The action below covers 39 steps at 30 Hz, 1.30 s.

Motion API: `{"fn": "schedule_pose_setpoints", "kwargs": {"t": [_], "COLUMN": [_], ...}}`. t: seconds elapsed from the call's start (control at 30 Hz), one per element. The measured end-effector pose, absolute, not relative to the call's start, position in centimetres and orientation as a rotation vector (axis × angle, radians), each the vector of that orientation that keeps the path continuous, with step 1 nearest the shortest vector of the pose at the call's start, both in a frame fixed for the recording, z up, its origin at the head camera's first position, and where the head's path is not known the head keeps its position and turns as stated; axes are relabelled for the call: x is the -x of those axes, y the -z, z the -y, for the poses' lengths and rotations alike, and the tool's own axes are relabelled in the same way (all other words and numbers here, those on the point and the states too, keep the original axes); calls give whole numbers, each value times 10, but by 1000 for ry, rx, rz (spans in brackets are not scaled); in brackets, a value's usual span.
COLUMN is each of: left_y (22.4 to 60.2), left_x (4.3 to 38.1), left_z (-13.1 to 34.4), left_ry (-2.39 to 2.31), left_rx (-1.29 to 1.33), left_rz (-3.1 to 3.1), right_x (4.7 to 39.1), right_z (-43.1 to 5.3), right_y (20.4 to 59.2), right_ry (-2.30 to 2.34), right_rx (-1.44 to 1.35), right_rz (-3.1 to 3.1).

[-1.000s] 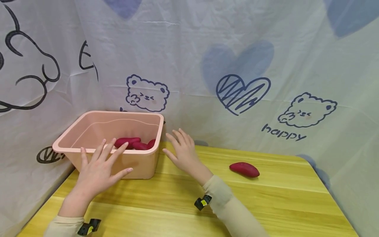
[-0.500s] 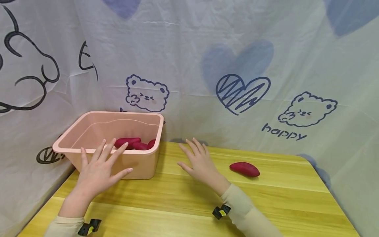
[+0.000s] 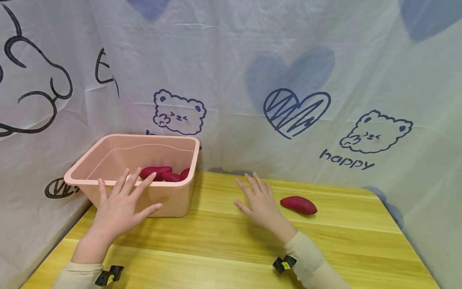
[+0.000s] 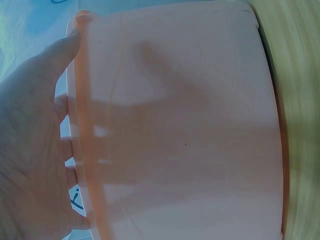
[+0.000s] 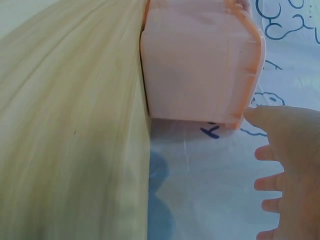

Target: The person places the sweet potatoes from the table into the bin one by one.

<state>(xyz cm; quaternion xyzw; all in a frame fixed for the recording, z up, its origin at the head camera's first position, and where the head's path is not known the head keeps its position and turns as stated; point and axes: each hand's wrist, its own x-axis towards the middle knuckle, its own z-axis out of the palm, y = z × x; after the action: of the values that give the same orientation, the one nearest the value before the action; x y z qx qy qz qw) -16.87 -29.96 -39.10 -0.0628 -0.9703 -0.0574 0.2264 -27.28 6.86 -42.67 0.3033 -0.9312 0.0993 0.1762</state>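
A pink plastic bin stands at the left of the table. Inside, against its right side, lie a few dark-red sweet potatoes, partly hidden by the near rim and my fingers. My left hand is at the bin's front, fingers spread and overlapping the near rim; in the left wrist view its thumb lies right at the rim. To the right of the bin, my right hand hovers over the table with fingers spread and nothing in it. Just beyond it, to the right, a single sweet potato lies on the tabletop.
The yellow wood-grain table has a rounded far right corner. A white cloth printed with bears and hearts hangs behind the table and along its sides, close behind the bin.
My right hand has moved right, away from the bin's right side and toward the lone sweet potato. The left hand and the bin have stayed put.
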Motion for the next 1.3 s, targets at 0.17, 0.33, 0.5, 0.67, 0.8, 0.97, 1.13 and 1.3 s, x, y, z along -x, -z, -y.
{"fn": "schedule_pose_setpoints", "kwargs": {"t": [0.17,0.33,0.5,0.67,0.8,0.97,1.13,1.3], "left_y": [390,390,392,393,394,392,391,391], "left_x": [169,168,169,169,169,169,169,168], "left_z": [300,300,300,300,299,300,299,299], "left_ry": [157,155,154,154,153,159,162,160], "left_rx": [170,168,172,172,176,168,155,161], "left_rz": [2678,2678,2668,2665,2660,2664,2681,2678], "right_x": [274,276,283,290,294,298,304,310], "right_z": [-79,-90,-99,-107,-115,-124,-134,-144], "right_y": [430,434,440,447,451,452,458,464], "right_ry": [-285,-281,-269,-276,-291,-309,-261,-252], "right_rx": [-825,-772,-722,-679,-629,-598,-551,-505], "right_rz": [2641,2649,2664,2683,2718,2714,2754,2800]}}
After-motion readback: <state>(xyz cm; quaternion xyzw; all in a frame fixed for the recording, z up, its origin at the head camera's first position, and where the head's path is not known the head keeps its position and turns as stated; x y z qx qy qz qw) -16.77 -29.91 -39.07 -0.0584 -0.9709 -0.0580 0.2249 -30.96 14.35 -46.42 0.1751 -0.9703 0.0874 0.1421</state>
